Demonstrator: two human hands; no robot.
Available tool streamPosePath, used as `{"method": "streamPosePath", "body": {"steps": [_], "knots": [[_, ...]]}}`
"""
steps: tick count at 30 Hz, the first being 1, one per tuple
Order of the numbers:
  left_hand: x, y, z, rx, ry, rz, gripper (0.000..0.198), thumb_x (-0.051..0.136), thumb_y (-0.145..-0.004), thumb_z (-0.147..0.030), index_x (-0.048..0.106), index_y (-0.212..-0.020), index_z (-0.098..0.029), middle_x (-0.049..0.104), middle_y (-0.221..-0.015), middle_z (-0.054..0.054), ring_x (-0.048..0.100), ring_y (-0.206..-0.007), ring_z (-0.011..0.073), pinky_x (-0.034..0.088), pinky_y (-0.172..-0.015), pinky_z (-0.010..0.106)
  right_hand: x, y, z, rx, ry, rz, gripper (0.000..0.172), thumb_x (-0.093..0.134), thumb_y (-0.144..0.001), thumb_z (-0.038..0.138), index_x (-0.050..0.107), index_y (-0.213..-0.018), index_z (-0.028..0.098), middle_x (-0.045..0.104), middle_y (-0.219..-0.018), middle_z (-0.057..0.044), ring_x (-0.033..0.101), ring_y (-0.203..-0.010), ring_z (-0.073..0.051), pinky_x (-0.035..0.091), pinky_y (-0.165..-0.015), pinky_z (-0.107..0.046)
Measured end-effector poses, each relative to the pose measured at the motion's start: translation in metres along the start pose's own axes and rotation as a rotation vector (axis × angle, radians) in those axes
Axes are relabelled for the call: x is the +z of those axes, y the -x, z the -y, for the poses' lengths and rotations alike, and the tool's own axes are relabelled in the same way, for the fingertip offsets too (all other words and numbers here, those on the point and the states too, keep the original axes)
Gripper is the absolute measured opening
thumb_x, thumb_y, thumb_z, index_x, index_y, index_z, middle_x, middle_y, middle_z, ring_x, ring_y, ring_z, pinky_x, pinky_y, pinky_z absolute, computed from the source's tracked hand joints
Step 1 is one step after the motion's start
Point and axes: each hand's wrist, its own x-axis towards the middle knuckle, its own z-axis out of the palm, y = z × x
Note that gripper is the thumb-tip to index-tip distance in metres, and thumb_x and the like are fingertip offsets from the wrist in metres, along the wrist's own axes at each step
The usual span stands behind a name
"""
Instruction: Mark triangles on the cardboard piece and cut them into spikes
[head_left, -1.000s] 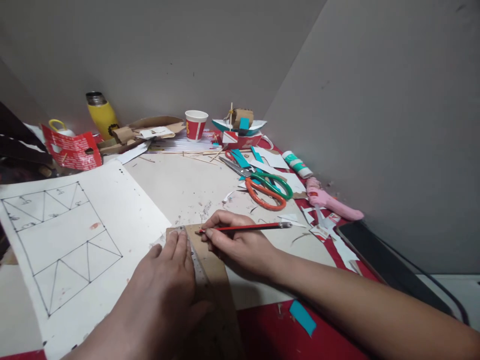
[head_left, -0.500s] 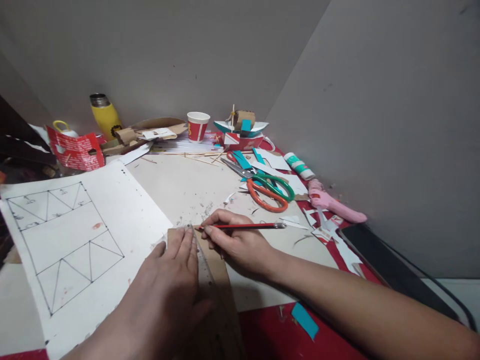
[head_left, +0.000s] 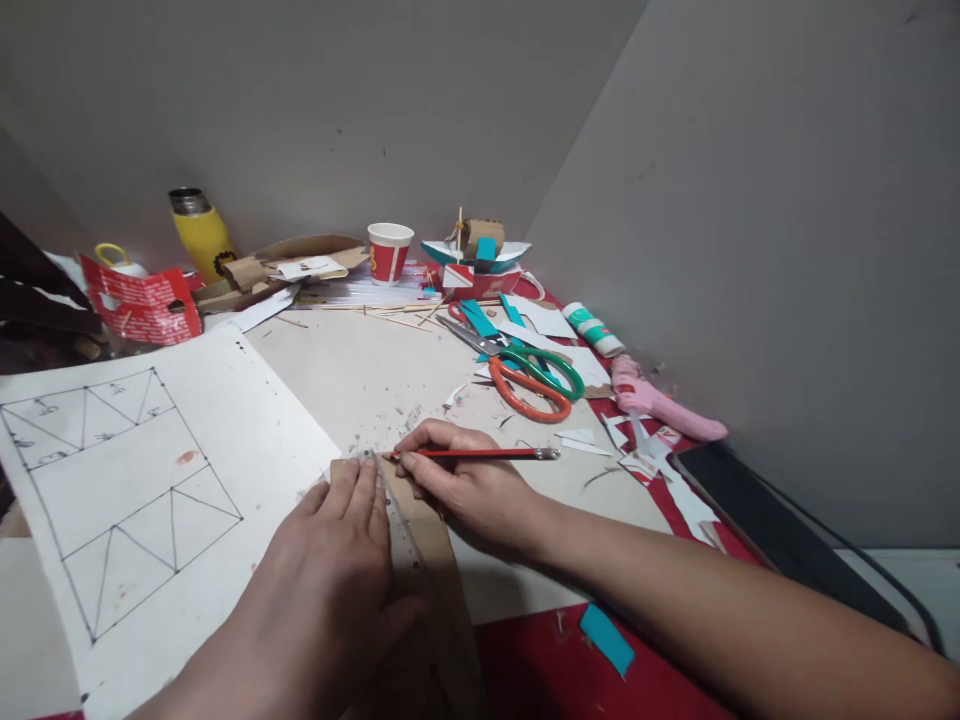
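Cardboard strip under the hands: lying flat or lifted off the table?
Flat. The cardboard strip lies on the table under a clear ruler pressed down by the left hand; the right hand holds a pencil.

Two plain grey walls, back wall upper left and side wall on the right, meet in a corner at upper centre. A few small dark specks on both. Beige worktop fills the lower half, with a red covering along its bottom and right edge. Dim, even indoor light with soft shadows.
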Motion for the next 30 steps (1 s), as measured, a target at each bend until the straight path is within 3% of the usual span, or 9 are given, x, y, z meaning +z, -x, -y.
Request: {"method": "streamPosePath", "body": {"steps": [23,30], "knots": [[0.0001,0.0005,0.0044,0.082,-0.057,-0.089,0.082,0.067,-0.072,-0.046,0.049,-0.137,0.000,0.045,-0.144,0.024,0.046,-0.130,0.0395,0.044,-0.103,0.050,-0.0027,-0.0007,0.0015,-0.062,0.077,0.032,0.012,0.052,-0.089,0.018,0.064,-0.087,0.018,0.065,-0.081,-0.001,0.059,-0.077,-0.014,0.046,-0.071,-0.026],[0.0023,0.0002,0.0059,0.089,-0.064,-0.115,0.080,0.066,-0.073,-0.045,0.048,-0.138,-0.002,0.044,-0.145,0.022,0.045,-0.131,0.0386,0.045,-0.103,0.049,-0.0046,0.0017,0.0053,-0.071,0.094,0.045,0.011,0.052,-0.087,0.016,0.062,-0.082,0.017,0.064,-0.076,0.000,0.056,-0.071,-0.013,0.044,-0.066,-0.024]]}}
